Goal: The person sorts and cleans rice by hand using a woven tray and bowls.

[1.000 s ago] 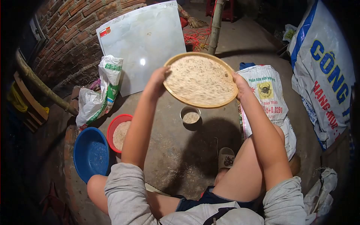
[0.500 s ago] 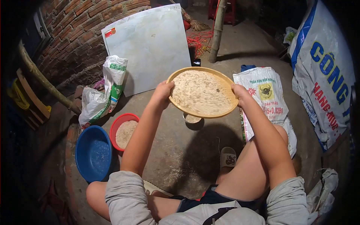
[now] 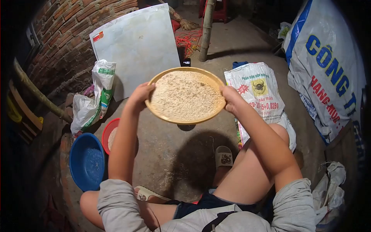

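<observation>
A round, shallow woven tray point(image 3: 170, 119) is held up in front of me over the floor. Pale grain point(image 3: 185, 94) covers most of it, with a small dark clump near the upper right. My left hand point(image 3: 141, 94) grips the tray's left rim, and my right hand point(image 3: 232, 99) grips the right rim. Fingers of both hands are partly hidden by the rim. Below on the left, a red basin point(image 3: 105, 136) holds pale grain, partly behind my left forearm. Beside it sits a blue basin point(image 3: 87, 162) with a few bits inside.
A printed sack point(image 3: 259, 87) lies at the right, and a large white sack point(image 3: 324, 73) stands beyond it. A white board point(image 3: 135, 50) leans by the brick wall point(image 3: 77, 27), near a crumpled sack point(image 3: 87, 110). A bamboo pole point(image 3: 207, 33) stands behind.
The grain has shifted and spread toward the tray's left side. The view has turned slightly right, so the surroundings appear further left. Both hands still hold the rim.
</observation>
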The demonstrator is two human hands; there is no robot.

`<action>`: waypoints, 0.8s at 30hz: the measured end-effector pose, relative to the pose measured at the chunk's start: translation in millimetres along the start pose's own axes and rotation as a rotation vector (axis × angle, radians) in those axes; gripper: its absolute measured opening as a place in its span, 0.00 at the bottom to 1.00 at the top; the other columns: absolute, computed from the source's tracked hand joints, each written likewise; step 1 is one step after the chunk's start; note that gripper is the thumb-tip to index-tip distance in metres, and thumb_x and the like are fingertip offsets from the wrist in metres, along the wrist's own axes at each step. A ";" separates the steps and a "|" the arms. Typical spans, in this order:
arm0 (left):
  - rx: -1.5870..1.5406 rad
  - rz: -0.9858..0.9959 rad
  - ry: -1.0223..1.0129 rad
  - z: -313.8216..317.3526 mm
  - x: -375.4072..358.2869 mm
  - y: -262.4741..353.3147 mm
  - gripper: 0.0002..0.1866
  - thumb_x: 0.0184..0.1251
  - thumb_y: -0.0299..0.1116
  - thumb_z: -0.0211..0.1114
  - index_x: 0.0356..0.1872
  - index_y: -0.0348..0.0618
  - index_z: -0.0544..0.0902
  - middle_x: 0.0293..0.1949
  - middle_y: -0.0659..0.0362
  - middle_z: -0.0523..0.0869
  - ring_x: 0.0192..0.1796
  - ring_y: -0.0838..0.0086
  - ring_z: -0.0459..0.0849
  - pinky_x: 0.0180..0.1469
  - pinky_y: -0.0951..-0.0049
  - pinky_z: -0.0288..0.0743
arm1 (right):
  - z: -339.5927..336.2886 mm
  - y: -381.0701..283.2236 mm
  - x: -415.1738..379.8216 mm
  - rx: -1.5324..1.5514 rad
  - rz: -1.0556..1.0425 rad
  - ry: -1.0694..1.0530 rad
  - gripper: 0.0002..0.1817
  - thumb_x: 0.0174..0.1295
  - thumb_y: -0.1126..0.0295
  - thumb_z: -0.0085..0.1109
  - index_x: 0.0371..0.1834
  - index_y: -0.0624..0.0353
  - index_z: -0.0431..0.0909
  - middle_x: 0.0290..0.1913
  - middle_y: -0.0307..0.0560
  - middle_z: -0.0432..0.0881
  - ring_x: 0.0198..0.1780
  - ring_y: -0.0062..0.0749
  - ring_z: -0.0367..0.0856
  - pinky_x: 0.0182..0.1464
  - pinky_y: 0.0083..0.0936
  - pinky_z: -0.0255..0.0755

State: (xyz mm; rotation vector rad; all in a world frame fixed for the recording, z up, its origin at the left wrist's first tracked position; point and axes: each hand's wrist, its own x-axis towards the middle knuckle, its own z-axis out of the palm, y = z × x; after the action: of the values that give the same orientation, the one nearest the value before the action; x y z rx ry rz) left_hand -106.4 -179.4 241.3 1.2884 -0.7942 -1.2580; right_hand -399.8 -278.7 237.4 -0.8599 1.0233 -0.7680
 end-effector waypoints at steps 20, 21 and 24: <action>-0.076 0.111 0.084 26.4 -24.4 3.3 0.16 0.69 0.33 0.49 0.52 0.31 0.71 0.40 0.54 0.81 0.40 0.73 0.80 0.44 0.73 0.75 | -6.0 -7.6 -11.1 -0.086 -0.108 0.068 0.19 0.69 0.65 0.38 0.45 0.75 0.68 0.39 0.59 0.78 0.37 0.40 0.82 0.41 0.38 0.79; -0.082 0.098 0.055 22.7 -25.6 10.6 0.16 0.69 0.33 0.49 0.51 0.31 0.72 0.39 0.54 0.81 0.39 0.73 0.80 0.44 0.73 0.75 | 1.0 -12.0 -20.6 -0.065 -0.132 0.055 0.18 0.69 0.65 0.38 0.45 0.74 0.69 0.39 0.58 0.78 0.36 0.40 0.81 0.40 0.37 0.79; -0.043 -0.004 0.019 -14.7 -27.2 19.9 0.16 0.69 0.32 0.49 0.50 0.31 0.72 0.40 0.52 0.81 0.40 0.70 0.82 0.43 0.71 0.77 | 11.0 0.6 -43.5 -0.153 -0.184 0.009 0.16 0.68 0.65 0.43 0.46 0.72 0.68 0.38 0.52 0.79 0.35 0.36 0.82 0.36 0.31 0.78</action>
State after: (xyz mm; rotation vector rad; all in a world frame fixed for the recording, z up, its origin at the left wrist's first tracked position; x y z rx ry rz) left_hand -93.6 -153.0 263.5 1.2666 -0.7478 -1.2580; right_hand -403.9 -238.5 257.0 -1.0945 1.0297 -0.8569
